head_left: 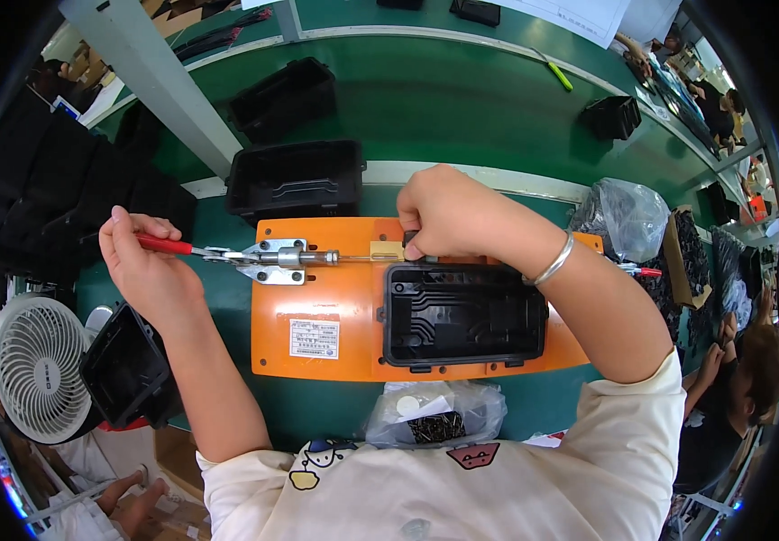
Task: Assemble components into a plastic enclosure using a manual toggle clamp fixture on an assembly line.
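Note:
My left hand is closed round the red handle of a push-pull toggle clamp, which is bolted to an orange fixture plate. The clamp's thin rod points right toward a small brass-coloured block. At that block my right hand is closed, its fingertips pinching a small black part that they mostly hide. Just below the right hand, an open black plastic box lies on the plate, its ribbed inside facing up.
Another black box stands behind the plate. At left are a white fan, a tilted black box and stacked black boxes. A bag of small dark parts lies in front; plastic bags sit right. Other people work nearby.

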The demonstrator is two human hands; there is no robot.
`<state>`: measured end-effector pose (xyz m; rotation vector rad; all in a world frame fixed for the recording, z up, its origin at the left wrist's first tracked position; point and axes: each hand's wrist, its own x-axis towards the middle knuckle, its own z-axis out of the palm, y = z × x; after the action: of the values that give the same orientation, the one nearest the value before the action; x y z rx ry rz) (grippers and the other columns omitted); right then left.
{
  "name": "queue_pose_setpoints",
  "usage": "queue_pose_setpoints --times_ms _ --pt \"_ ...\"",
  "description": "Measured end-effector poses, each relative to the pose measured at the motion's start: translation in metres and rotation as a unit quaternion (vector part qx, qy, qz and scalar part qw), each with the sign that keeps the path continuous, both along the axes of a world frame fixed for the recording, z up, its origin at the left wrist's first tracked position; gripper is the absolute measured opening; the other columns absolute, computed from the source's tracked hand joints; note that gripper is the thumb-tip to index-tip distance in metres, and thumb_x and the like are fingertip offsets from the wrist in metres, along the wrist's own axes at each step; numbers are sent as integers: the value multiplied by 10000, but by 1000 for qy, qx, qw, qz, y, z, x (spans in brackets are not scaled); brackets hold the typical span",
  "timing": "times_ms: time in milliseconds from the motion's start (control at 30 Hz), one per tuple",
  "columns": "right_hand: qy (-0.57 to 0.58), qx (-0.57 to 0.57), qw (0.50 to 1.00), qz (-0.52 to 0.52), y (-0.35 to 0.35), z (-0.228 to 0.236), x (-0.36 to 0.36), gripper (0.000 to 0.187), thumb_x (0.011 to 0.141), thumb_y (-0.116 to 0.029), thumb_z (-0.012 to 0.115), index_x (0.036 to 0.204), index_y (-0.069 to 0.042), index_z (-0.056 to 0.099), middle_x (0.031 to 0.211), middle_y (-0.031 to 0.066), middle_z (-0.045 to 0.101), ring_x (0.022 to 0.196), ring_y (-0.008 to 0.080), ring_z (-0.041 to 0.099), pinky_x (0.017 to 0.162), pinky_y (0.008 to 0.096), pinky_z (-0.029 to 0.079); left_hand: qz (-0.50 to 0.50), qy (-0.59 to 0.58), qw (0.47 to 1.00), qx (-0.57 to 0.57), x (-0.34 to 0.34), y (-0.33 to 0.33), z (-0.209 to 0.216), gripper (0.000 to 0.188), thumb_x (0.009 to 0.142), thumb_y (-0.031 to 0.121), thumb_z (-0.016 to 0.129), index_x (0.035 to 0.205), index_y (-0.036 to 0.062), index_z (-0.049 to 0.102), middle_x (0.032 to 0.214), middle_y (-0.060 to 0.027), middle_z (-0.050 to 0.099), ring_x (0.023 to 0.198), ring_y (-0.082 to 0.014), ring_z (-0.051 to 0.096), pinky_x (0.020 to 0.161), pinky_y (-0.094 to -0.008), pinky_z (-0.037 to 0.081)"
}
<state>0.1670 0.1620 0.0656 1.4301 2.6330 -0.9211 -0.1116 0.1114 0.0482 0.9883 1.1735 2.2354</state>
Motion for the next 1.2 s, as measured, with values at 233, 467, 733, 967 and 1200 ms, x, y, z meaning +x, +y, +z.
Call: queue_pose_setpoints --times_ms 233,467,733,967,1200 --pt "3 11 1000 15 -3 -1 2 247 629 -134 819 738 15 656 700 160 642 700 307 639 638 373 503 1 46 999 -11 -3 1 -1 189 969 156 497 807 61 479 614 -42 504 594 -127 473 596 -267 436" --pt "25 -24 998 -46 -9 1 2 208 642 -103 795 730 20 652 675 141 629 661 276 622 616 361 497 9 10 1000 -21 -11 -1 -5 192 972 147 480 806 52 483 618 -54 508 610 -144 490 606 -283 442" --pt "25 -24 998 -54 -9 1 3 178 646 -69 778 722 24 647 663 136 624 639 251 619 593 348 492 7 100 995 -19 -13 2 -3 184 964 122 466 800 40 482 618 -61 508 578 -150 489 654 -290 464" --pt "38 -53 995 -72 -8 1 4 181 652 -56 787 717 21 637 650 116 629 601 201 610 574 324 485 -20 225 974 -14 1 -1 0 157 954 102 467 815 47 514 635 -63 520 608 -152 498 753 -315 467" --pt "51 -77 992 -92 -8 1 3 183 664 -50 791 730 18 634 630 99 623 580 171 598 537 308 472 7 297 953 -58 38 -8 0 96 927 107 544 845 61 563 655 -24 542 566 -76 482 527 -201 362"
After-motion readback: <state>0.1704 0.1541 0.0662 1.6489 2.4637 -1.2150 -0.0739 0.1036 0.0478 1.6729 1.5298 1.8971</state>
